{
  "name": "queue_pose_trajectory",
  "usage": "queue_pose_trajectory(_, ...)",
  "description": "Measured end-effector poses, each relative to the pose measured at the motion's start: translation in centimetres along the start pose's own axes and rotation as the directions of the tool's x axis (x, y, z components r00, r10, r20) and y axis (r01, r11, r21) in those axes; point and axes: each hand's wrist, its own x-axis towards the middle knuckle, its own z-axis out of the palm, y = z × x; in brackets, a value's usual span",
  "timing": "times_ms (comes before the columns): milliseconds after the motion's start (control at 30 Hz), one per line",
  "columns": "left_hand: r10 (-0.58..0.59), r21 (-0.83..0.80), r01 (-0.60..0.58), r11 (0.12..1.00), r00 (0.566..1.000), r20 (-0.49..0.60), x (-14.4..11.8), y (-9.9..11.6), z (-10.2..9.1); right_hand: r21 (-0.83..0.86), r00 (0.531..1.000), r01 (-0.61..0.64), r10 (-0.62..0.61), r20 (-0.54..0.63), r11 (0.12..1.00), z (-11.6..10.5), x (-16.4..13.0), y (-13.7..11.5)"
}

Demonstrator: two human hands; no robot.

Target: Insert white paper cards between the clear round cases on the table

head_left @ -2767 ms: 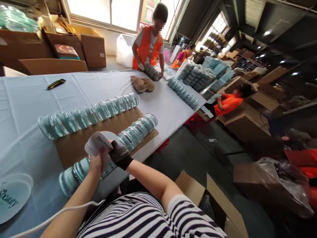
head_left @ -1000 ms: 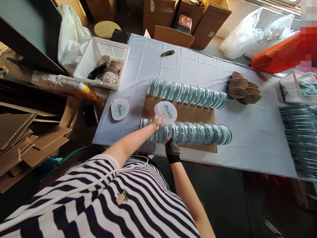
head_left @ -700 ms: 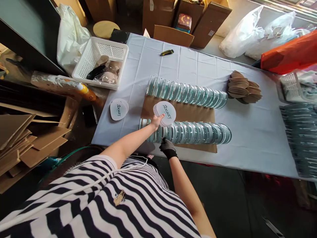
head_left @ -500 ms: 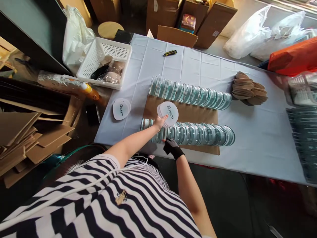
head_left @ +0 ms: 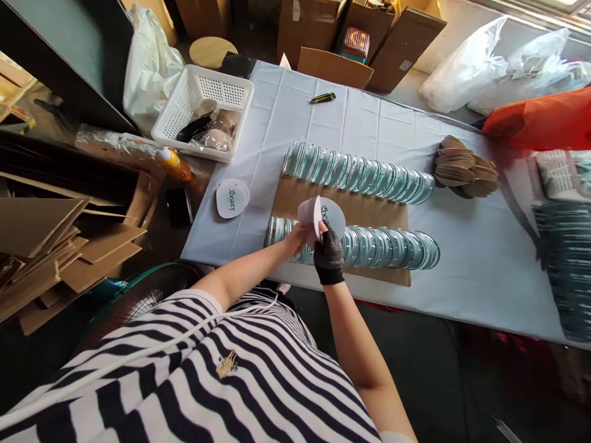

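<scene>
My bare left hand (head_left: 300, 239) is closed on a stack of round white cards (head_left: 306, 211), tilted up over the near row. My right hand (head_left: 329, 250), in a black fingerless glove, pinches a round printed card (head_left: 333, 215) with "beauty" lettering, angled away from the stack. Below both hands runs a near row of clear round containers (head_left: 392, 247), packed on edge. A far row of the same containers (head_left: 360, 172) lies parallel to it. Brown cardboard (head_left: 295, 195) lies under the rows. Another small pile of printed round cards (head_left: 232, 199) rests at the left of the table.
On the white-covered table (head_left: 466, 258) are a yellow-black utility knife (head_left: 323, 98), a pile of brown discs (head_left: 464, 166) and a white basket (head_left: 240, 132) of wrapped items. More clear containers (head_left: 566, 264) stand at the right end. Cardboard boxes (head_left: 309, 31) stand behind.
My right hand has risen from the near row to the card stack and now pinches a card, which leans away from the others. The stack in my left hand has tilted.
</scene>
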Motion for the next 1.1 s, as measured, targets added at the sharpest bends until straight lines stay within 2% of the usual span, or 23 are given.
queue_pose_trajectory(33,-0.004,-0.005,0.004,1.000,1.000,0.002,0.1,0.3,-0.1,-0.001,0.993,-0.112,0.112,-0.030,0.994,-0.1,-0.3,0.1)
queue_pose_trajectory(100,0.003,-0.022,-0.004,1.000,1.000,-0.010,0.9,1.2,-0.4,-0.040,0.931,-0.338,0.328,-0.163,0.940,-0.9,-1.5,0.8)
queue_pose_trajectory(133,0.019,-0.035,-0.020,0.999,0.999,-0.030,1.5,1.8,-0.6,-0.078,0.902,-0.396,0.372,-0.218,0.915,-1.5,-2.7,1.3)
queue_pose_trajectory(167,0.042,-0.049,-0.045,0.998,0.997,-0.059,2.2,2.4,-0.8,-0.131,0.905,-0.396,0.361,-0.227,0.909,-2.1,-4.3,1.9)
queue_pose_trajectory(200,0.066,-0.063,-0.072,0.995,0.994,-0.091,3.0,3.0,-1.1,-0.191,0.931,-0.347,0.314,-0.184,0.918,-2.6,-6.3,2.4)
queue_pose_trajectory(267,0.090,-0.089,-0.104,0.991,0.985,-0.144,4.3,3.9,-1.7,-0.279,0.981,-0.183,0.192,0.007,0.943,-2.8,-10.5,2.9)
queue_pose_trajectory(333,0.072,-0.102,-0.088,0.991,0.986,-0.149,5.1,4.3,-2.2,-0.311,0.974,-0.058,0.122,0.192,0.949,-1.8,-13.5,2.8)
queue_pose_trajectory(367,0.055,-0.102,-0.069,0.992,0.990,-0.132,5.2,4.2,-2.3,-0.330,0.959,-0.035,0.125,0.254,0.943,-0.9,-14.1,2.5)
queue_pose_trajectory(433,0.040,-0.102,-0.050,0.994,0.995,-0.093,5.1,4.0,-2.4,-0.386,0.925,-0.040,0.181,0.335,0.922,1.4,-13.4,1.6)
queue_pose_trajectory(500,0.045,-0.114,-0.053,0.992,0.996,-0.076,4.7,3.9,-2.4,-0.440,0.879,-0.063,0.259,0.401,0.896,3.6,-11.0,0.7)
queue_pose_trajectory(567,0.051,-0.133,-0.062,0.989,0.996,-0.079,4.4,3.9,-2.3,-0.477,0.843,-0.092,0.323,0.430,0.874,4.8,-8.4,-0.1)
queue_pose_trajectory(667,0.042,-0.152,-0.054,0.987,0.996,-0.083,4.2,4.3,-2.3,-0.498,0.824,-0.123,0.368,0.432,0.858,4.7,-6.6,-0.6)
queue_pose_trajectory(833,0.007,-0.180,-0.019,0.983,0.998,-0.067,4.3,4.6,-2.7,-0.495,0.811,-0.137,0.384,0.441,0.858,4.0,-6.4,-0.7)
queue_pose_trajectory(900,0.000,-0.185,-0.012,0.983,0.998,-0.062,4.3,4.7,-2.9,-0.452,0.822,-0.141,0.359,0.443,0.881,4.7,-5.9,-0.9)
queue_pose_trajectory(967,-0.001,-0.188,-0.009,0.982,0.999,-0.051,4.2,4.7,-3.0,-0.331,0.824,-0.205,0.344,0.450,0.921,5.5,-5.4,-1.1)
queue_pose_trajectory(1100,0.034,-0.178,-0.038,0.983,0.999,-0.025,4.3,4.5,-3.0,-0.027,0.772,-0.365,0.319,0.550,0.930,5.8,-5.5,-0.9)
